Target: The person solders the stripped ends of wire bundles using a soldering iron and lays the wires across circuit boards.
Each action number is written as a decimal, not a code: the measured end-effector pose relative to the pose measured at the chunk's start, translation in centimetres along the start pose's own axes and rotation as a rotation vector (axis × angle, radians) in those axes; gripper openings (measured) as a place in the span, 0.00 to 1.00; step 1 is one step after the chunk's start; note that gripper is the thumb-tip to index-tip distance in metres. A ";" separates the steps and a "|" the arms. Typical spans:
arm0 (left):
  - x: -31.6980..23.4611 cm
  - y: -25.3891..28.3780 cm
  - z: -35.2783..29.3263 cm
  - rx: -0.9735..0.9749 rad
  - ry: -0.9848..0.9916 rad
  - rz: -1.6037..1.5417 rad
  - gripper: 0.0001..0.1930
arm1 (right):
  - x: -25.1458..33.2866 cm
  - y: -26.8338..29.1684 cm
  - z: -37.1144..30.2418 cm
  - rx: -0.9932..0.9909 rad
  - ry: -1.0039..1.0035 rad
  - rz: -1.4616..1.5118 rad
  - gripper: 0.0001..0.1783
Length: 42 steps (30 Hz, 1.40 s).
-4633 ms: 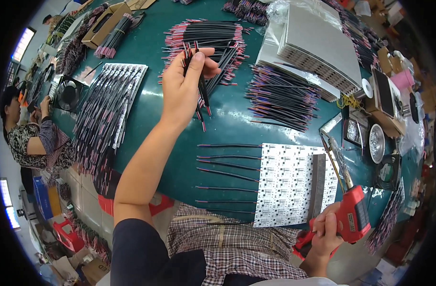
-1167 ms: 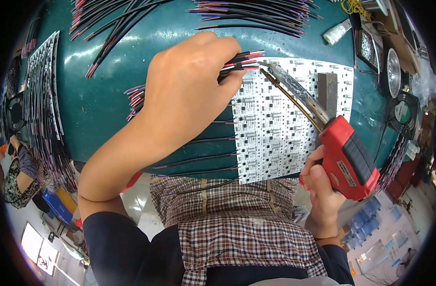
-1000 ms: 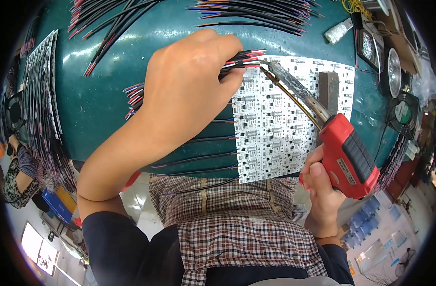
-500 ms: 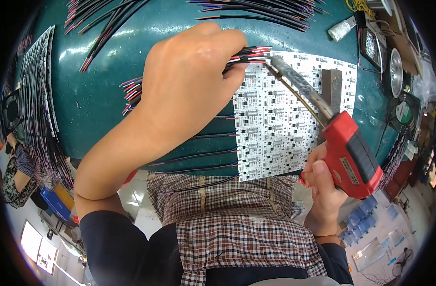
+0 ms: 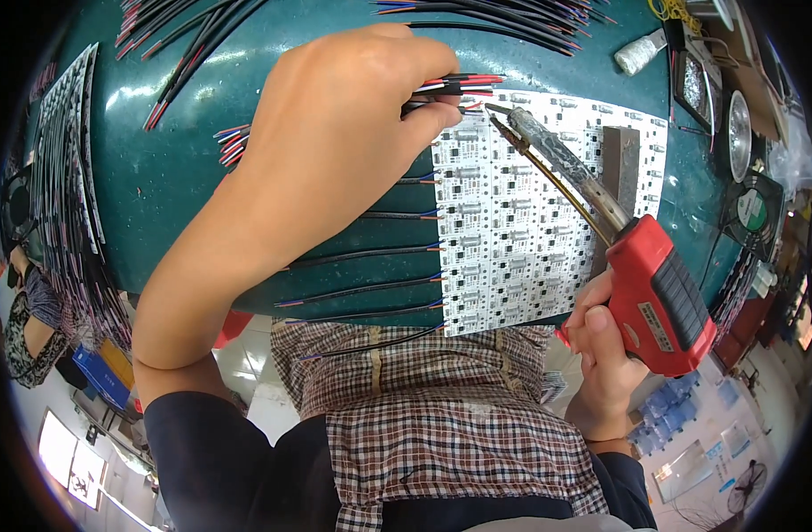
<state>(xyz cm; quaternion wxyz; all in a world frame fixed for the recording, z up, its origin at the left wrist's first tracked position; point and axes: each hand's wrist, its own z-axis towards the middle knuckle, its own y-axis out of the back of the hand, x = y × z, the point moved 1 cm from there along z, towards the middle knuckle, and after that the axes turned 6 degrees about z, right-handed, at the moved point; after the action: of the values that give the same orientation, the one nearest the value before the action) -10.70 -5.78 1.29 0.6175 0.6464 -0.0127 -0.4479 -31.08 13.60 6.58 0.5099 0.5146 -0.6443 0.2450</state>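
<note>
My left hand (image 5: 357, 115) is closed round a bundle of black cables (image 5: 459, 85) with bare red, white and black wire ends. One cable's thin wire ends stick out lower, by the thumb, over the panel's upper left corner. In my right hand (image 5: 604, 341) is a red soldering gun (image 5: 659, 293) with a brass-coloured solder feed tube along its barrel. Its tip lies just right of those wire ends, and I cannot tell whether they touch. Beneath is a white circuit board panel (image 5: 512, 239); several black cables (image 5: 370, 254) meet its left edge.
A dark bar (image 5: 620, 164) rests on the panel's right side. More cable bundles (image 5: 486, 31) lie across the far side of the green table (image 5: 157, 213). At right are a white roll (image 5: 639, 55), a metal dish (image 5: 737, 133) and a small fan (image 5: 750, 211). Cabled panels (image 5: 64, 168) stand left.
My left hand has shifted slightly left and up with the bundle, and one cable's ends now show below the others. The soldering gun's tip has come down a little, away from the main bundle.
</note>
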 end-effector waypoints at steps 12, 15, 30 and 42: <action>-0.4 0.2 -0.1 -0.039 -0.060 0.060 0.10 | 0.2 -0.5 -0.2 -0.019 -0.009 -0.018 0.15; -0.4 0.2 -0.1 -0.038 -0.061 0.065 0.10 | 0.2 -0.4 -0.1 -0.017 0.004 -0.016 0.16; 0.4 0.6 0.8 0.064 -0.111 0.000 0.08 | 0.4 -0.4 -0.4 0.000 -0.033 0.018 0.20; -0.7 1.2 0.6 0.011 -0.244 0.170 0.10 | -0.2 0.5 -0.7 0.089 0.026 -0.173 0.16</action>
<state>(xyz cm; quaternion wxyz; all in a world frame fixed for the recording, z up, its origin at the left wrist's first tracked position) -10.83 -6.11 2.76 0.6435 0.5871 -0.1448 -0.4693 -31.24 14.47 6.75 0.5140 0.5872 -0.5794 0.2351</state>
